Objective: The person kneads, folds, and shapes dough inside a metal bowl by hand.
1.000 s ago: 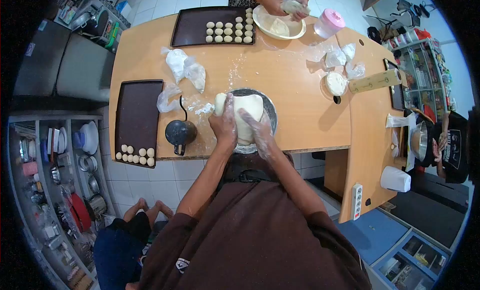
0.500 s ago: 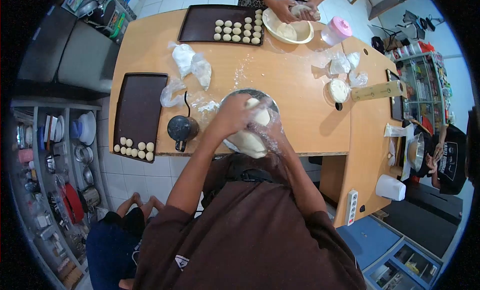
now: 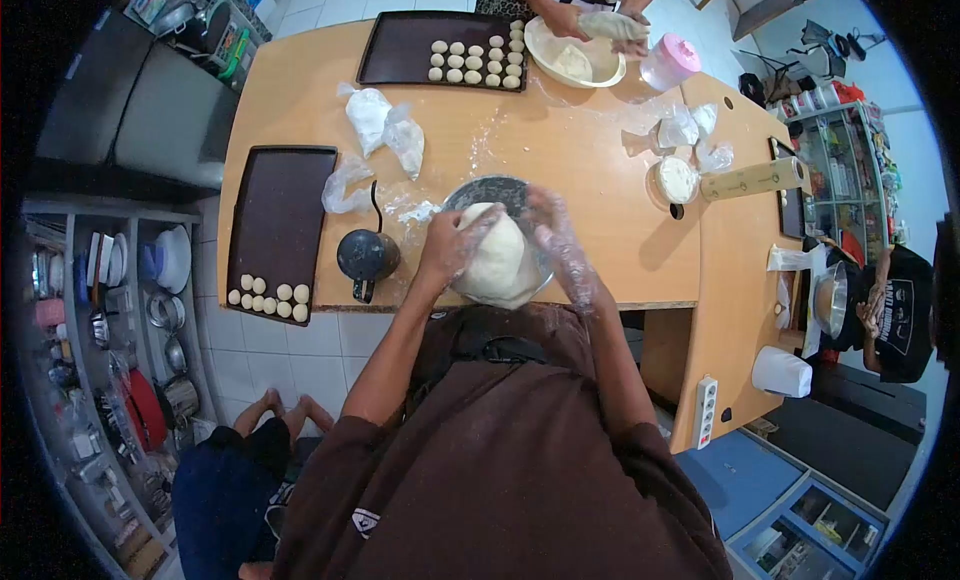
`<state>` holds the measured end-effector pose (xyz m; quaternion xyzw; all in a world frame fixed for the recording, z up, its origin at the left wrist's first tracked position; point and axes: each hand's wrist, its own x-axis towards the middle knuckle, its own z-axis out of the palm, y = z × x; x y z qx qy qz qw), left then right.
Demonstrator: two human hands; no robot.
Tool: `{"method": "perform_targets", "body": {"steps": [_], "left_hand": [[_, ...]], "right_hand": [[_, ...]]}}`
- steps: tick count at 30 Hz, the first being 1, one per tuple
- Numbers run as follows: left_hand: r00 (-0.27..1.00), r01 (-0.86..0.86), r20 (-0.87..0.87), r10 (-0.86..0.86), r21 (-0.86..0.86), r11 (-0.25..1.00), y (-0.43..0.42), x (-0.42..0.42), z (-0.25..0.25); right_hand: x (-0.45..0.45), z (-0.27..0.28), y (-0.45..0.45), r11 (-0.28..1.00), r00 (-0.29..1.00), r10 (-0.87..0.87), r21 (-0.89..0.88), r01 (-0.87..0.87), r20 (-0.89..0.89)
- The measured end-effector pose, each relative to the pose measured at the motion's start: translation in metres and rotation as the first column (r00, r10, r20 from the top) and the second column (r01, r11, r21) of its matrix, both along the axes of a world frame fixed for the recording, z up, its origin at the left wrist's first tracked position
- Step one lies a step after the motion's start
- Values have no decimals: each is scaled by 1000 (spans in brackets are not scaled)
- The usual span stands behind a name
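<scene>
A large lump of pale dough (image 3: pixel 495 264) lies in a metal bowl (image 3: pixel 492 190) at the table's front edge. My left hand (image 3: pixel 456 242) rests on the dough's left side, fingers curved over its top. My right hand (image 3: pixel 556 236), floury, is raised at the bowl's right rim with its fingers apart and nothing in them. Left of the bowl stands a dark mug-like container (image 3: pixel 367 256) with a thin curved piece rising from it. White flour (image 3: pixel 418 213) is scattered on the wood between them.
Dark trays (image 3: pixel 275 195) (image 3: pixel 410 55) hold several dough balls. Plastic bags (image 3: pixel 368 120) lie behind the container. Across the table (image 3: pixel 590 205), a person's hands hold dough over a cream basin (image 3: pixel 607 70). A pink-lidded jar (image 3: pixel 672 64) stands nearby. Another person sits at lower left.
My hands have moved apart after bunching the dough. The dough has become a rounder lump, and my right hand has come off it. The view has shifted slightly.
</scene>
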<state>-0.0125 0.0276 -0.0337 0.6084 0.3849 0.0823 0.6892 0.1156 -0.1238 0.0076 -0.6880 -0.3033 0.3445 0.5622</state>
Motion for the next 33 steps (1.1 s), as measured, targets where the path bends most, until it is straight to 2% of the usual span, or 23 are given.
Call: {"method": "perform_targets", "body": {"steps": [1, 2, 4, 7, 9, 10, 12, 13, 15, 16, 17, 19, 20, 23, 24, 25, 27, 28, 30, 31, 33], "left_hand": [[998, -66, 2, 67, -57, 996, 2, 2, -4], [985, -141, 82, 152, -119, 983, -1, 0, -7], [935, -319, 84, 344, -224, 921, -3, 4, -17], [830, -496, 83, 551, -342, 798, -10, 20, -12], [760, -570, 76, 645, -398, 719, -14, 29, 0], [771, -578, 65, 633, -343, 740, -19, 32, 5], [797, -583, 29, 603, -221, 781, -29, 28, 10], [814, -550, 73, 576, -224, 805, -31, 23, 7], [835, -480, 175, 521, -231, 846, -31, 22, -2], [825, -409, 302, 478, -264, 873, -28, 17, 10], [820, -403, 268, 505, -357, 843, -26, 13, 12], [819, -379, 188, 542, -532, 757, -21, 7, 13], [863, -279, 318, 394, -351, 894, -23, 4, 11], [914, -362, 243, 324, 131, 923, -2, 0, 19], [946, -289, 168, 278, 46, 956, 10, -3, 30], [976, -134, 187, 107, 140, 981, 14, 0, 39], [957, 166, 174, -231, 323, 932, 13, 5, 54], [961, 174, 144, -234, 341, 924, 0, 15, 69], [976, 193, 11, -217, 415, 889, 2, 12, 66], [975, 214, -54, -213, 450, 867, 3, 14, 62], [986, 143, 18, -165, 409, 901, 2, 16, 42]], "right_hand": [[8, 5, -2, 999, 998, -30, 20, 31, -49], [13, 3, -4, 993, 985, -112, 20, 115, -134], [15, -9, -13, 958, 913, -274, -2, 287, -304], [-20, -30, -15, 941, 606, -267, -66, 332, -749], [-44, -18, 14, 927, 566, -206, 26, 375, -798], [-52, -15, 22, 916, 540, -174, 66, 395, -824], [-33, -16, 37, 905, 516, -243, 0, 426, -821], [-24, -16, 44, 895, 504, -279, -31, 445, -817], [-21, -12, 51, 854, 601, -412, -61, 516, -685], [-19, -3, 51, 844, 632, -468, -99, 528, -618], [-15, 2, 50, 828, 658, -521, -134, 544, -543], [-7, -2, 48, 858, 774, -492, -71, 508, -399], [-5, -3, 44, 875, 822, -471, -53, 481, -320], [-1, 14, 36, 921, 889, -377, -8, 389, -261], [-2, 8, 36, 925, 907, -363, 33, 378, -212], [-3, 3, 35, 936, 916, -337, 25, 350, -217], [-9, -2, 32, 959, 934, -276, 3, 285, -228], [-13, -2, 34, 958, 933, -274, 22, 287, -234], [-21, -2, 38, 951, 927, -278, 66, 303, -251], [-20, 1, 40, 959, 930, -279, -20, 282, -240], [-17, 8, 37, 947, 933, -287, -213, 242, -216]]}}
